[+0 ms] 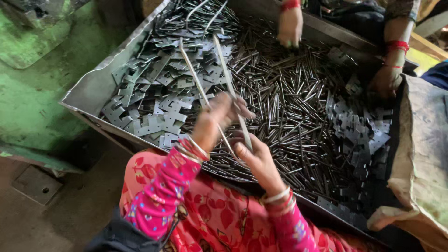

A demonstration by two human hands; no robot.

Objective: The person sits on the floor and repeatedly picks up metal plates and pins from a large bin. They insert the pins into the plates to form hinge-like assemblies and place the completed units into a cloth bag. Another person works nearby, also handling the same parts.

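Over a metal tray (93,88) of loose pins (289,107) (hinge plates (154,93) alongside), long rods (224,74) are best gripped firmly, as left hand (219,116) and right hand (256,158) are clenched around them.

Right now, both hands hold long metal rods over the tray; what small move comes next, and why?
Probably bring the rods together: the left hand and right hand each grip them, upper ends splayed apart above the flat plates.

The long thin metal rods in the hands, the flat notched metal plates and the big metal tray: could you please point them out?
long thin metal rods (193,74), head view, mid-shaft.
flat notched metal plates (158,100), head view, pile's middle.
big metal tray (93,88), head view, left wall.
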